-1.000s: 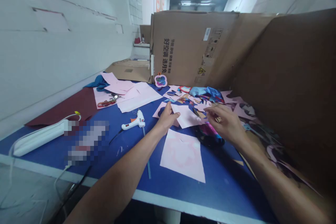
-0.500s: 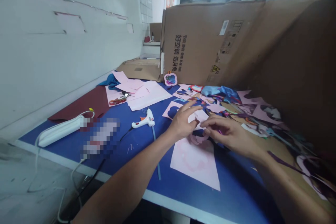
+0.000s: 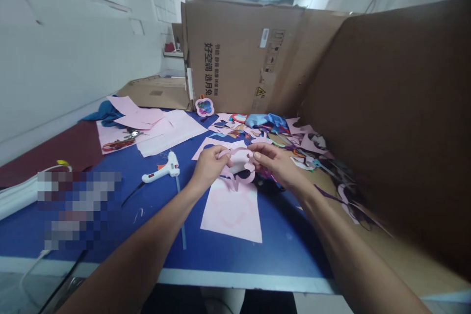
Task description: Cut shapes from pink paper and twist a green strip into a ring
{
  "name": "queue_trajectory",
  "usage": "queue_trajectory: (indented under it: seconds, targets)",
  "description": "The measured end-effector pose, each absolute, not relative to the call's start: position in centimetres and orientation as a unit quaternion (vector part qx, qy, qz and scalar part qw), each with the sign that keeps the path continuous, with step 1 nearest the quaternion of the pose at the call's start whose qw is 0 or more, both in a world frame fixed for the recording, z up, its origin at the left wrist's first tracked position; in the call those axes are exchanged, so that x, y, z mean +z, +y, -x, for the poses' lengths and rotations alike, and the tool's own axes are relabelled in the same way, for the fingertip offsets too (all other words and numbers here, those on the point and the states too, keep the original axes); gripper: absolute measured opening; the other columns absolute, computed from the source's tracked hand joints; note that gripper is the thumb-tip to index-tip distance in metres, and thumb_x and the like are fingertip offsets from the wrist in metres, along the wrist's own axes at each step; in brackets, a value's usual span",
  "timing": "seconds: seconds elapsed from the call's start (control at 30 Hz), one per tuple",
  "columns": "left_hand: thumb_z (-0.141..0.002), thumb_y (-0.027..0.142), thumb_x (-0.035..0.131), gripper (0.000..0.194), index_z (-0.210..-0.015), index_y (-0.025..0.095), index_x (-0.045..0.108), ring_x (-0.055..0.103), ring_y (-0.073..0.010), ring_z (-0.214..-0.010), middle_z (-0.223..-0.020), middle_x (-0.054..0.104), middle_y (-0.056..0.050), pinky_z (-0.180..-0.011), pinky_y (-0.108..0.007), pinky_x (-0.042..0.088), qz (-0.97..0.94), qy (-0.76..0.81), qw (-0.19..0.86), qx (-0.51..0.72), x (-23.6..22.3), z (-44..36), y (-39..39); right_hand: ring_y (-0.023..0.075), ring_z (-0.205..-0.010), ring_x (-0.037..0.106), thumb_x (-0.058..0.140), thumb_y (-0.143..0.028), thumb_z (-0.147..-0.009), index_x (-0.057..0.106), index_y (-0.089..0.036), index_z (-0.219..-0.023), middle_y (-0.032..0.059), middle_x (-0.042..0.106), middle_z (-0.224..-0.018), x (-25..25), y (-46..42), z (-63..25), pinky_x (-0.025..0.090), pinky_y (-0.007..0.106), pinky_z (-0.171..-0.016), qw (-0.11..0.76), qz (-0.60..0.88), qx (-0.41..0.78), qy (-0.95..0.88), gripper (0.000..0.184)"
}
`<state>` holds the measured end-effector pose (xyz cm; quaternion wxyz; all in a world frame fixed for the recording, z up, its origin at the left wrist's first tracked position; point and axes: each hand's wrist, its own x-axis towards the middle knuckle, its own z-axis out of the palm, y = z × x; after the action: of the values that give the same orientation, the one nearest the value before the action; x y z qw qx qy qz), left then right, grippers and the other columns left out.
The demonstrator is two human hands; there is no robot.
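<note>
I have the pink ring [image 3: 251, 176] just below the centre of the frame. My left hand [image 3: 209, 167] clamps its grip on the ring's upper left edge; my right hand [image 3: 275, 159] pinches the upper right. Lower in the frame, a sheet [image 3: 230, 213] lies on the blue bench [image 3: 147, 225]. The glue gun [image 3: 162, 172] sits left of centre, scraps [image 3: 311, 143] at right, cardboard [image 3: 235, 54] standing behind.
</note>
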<state>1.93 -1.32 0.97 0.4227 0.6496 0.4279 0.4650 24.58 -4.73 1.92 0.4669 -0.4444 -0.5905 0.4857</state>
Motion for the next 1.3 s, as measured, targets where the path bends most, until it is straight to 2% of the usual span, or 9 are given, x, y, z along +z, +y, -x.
queue_trajectory:
  seconds: [0.17,0.37,0.5,0.7,0.9,0.97,1.07,1.2,1.3]
  targets:
    - [-0.083,0.028,0.069,0.01,-0.086,0.021,0.074,0.069,-0.0198,-0.067,-0.07,0.077,-0.003,-0.065,-0.028,0.048,-0.64,0.419,0.451,0.461,1.7,-2.0,-1.9,0.011,-0.057,0.051,0.085,-0.052,-0.076,0.07,-0.021,-0.11,-0.0011,0.065,-0.081,2.2,-4.7,-23.8,0.038,0.023,-0.048,0.485,0.452,0.456,-0.594,0.048]
    - [-0.082,0.036,0.076,0.018,-0.089,0.019,0.075,0.067,-0.0182,-0.063,-0.068,0.076,-0.004,-0.064,-0.028,0.047,-0.598,0.398,0.539,0.44,1.7,-2.4,-2.0,0.0098,-0.051,0.043,0.082,-0.057,-0.077,0.068,-0.019,-0.08,-0.0025,0.059,-0.064,2.0,-4.8,-23.6,0.033,0.024,-0.047,0.484,0.467,0.453,-0.585,0.04]
    - [-0.081,0.038,0.077,0.021,-0.077,0.018,0.073,0.066,-0.0164,-0.062,-0.071,0.076,-0.007,-0.063,-0.027,0.047,-0.576,0.387,0.578,0.428,1.7,-2.3,-2.0,0.0102,-0.051,0.045,0.08,-0.06,-0.078,0.067,-0.02,-0.079,-0.0014,0.063,-0.066,2.3,-5.0,-23.6,0.032,0.025,-0.047,0.48,0.464,0.47,-0.578,0.042]
    - [-0.078,0.04,0.084,0.027,-0.086,0.017,0.074,0.07,-0.0147,-0.062,-0.082,0.079,-0.009,-0.055,-0.023,0.045,-0.541,0.372,0.66,0.364,1.4,-2.2,-2.0,0.0105,-0.052,0.05,0.078,-0.06,-0.08,0.064,-0.021,-0.075,-0.0003,0.065,-0.069,2.4,-5.2,-23.5,0.032,0.024,-0.048,0.462,0.476,0.481,-0.573,0.042]
    - [-0.08,0.034,0.08,0.02,-0.081,0.016,0.072,0.07,-0.0154,-0.063,-0.085,0.079,-0.011,-0.048,-0.021,0.041,-0.519,0.403,0.618,0.431,1.8,-2.1,-1.6,0.0135,-0.058,0.053,0.072,-0.055,-0.087,0.065,-0.021,-0.088,0.0012,0.068,-0.075,1.7,-4.9,-23.9,0.037,0.025,-0.052,0.458,0.504,0.396,-0.616,0.034]
    - [-0.08,0.033,0.078,0.018,-0.083,0.016,0.071,0.071,-0.0164,-0.064,-0.086,0.079,-0.01,-0.05,-0.022,0.045,-0.459,0.409,0.602,0.509,1.9,-1.7,-1.0,0.0145,-0.063,0.055,0.073,-0.046,-0.087,0.067,-0.021,-0.09,0.0004,0.067,-0.076,1.6,-5.0,-24.2,0.04,0.026,-0.056,0.429,0.521,0.327,-0.661,0.026]
    - [-0.079,0.028,0.077,0.015,-0.083,0.017,0.068,0.072,-0.0179,-0.066,-0.087,0.079,-0.009,-0.056,-0.026,0.052,-0.398,0.411,0.595,0.565,1.6,-1.0,0.0,0.0158,-0.07,0.06,0.073,-0.035,-0.087,0.071,-0.022,-0.096,-0.0003,0.069,-0.081,1.7,-5.7,-24.1,0.043,0.027,-0.063,0.321,0.5,0.306,-0.744,0.016]
    - [-0.081,0.027,0.076,0.013,-0.084,0.017,0.067,0.072,-0.0186,-0.067,-0.087,0.079,-0.009,-0.059,-0.028,0.053,-0.382,0.419,0.594,0.57,1.2,-0.7,0.5,0.019,-0.083,0.064,0.08,-0.028,-0.083,0.075,-0.026,-0.109,0.0031,0.073,-0.099,2.0,-7.3,-22.5,0.043,0.028,-0.071,0.17,0.471,0.233,-0.834,0.027]
    - [-0.082,0.026,0.075,0.013,-0.085,0.017,0.067,0.071,-0.0177,-0.066,-0.087,0.078,-0.009,-0.057,-0.026,0.052,-0.373,0.42,0.596,0.574,1.0,-0.7,0.5,0.0186,-0.082,0.063,0.075,-0.019,-0.083,0.075,-0.025,-0.106,0.0055,0.072,-0.104,1.8,-7.9,-21.5,0.04,0.027,-0.07,0.124,0.491,0.164,-0.847,0.024]
